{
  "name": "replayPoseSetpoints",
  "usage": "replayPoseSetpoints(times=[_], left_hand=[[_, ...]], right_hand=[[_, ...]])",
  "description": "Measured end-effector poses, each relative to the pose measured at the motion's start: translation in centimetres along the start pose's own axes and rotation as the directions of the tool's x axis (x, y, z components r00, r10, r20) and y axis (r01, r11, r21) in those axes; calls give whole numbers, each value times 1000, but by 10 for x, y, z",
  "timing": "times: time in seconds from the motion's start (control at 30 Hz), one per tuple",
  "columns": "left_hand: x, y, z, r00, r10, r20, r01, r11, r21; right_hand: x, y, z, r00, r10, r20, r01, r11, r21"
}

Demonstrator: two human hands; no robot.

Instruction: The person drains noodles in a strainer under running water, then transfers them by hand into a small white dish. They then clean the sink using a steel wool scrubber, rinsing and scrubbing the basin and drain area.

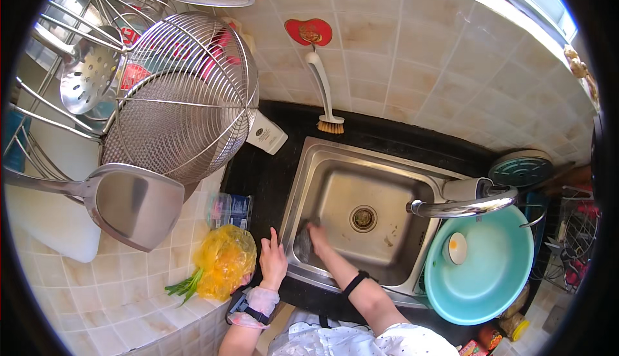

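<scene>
My right hand (317, 238) is inside the stainless steel sink (333, 196) and grips a dark grey cloth (303, 245), pressed against the sink's left wall. The cloth is partly hidden behind the fingers, and its exact kind is hard to tell. Outside the basin, my left hand (273, 263) rests near the left rim over the black countertop (263, 177), fingers extended and nothing held. Around the drain (362, 218), a few brownish food bits lie on the sink floor. A curved chrome faucet (464, 208) reaches over the right rim.
A turquoise basin (488, 278) with a small white bowl (455, 248) stands at the right. Left of my left hand sits a yellow plastic bag (225, 259) with green stalks. A wire strainer (179, 109) and a metal spatula (135, 201) hang at the left; a brush (321, 90) hangs on the wall.
</scene>
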State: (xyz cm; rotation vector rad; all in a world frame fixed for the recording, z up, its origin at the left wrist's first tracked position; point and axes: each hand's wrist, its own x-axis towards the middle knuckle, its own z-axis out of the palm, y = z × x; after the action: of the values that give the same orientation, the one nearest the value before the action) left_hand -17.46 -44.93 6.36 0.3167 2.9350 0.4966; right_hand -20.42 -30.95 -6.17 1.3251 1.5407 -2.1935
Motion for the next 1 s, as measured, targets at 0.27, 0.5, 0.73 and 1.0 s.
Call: replayPoseSetpoints(times=[0.27,0.5,0.73,1.0], left_hand=[[-4,-2,13,996,-15,-90,23,996,89],[-9,-10,22,992,8,-123,-4,999,39],[-3,-13,17,969,174,-174,-209,955,-209],[1,-10,11,941,309,-138,-330,930,-164]], right_hand=[[85,5,4,973,-210,-91,198,972,-125],[105,-1,11,922,-387,23,368,893,260],[143,-10,9,896,-396,-202,335,900,-279],[153,-27,-3,878,-443,-181,416,894,-165]])
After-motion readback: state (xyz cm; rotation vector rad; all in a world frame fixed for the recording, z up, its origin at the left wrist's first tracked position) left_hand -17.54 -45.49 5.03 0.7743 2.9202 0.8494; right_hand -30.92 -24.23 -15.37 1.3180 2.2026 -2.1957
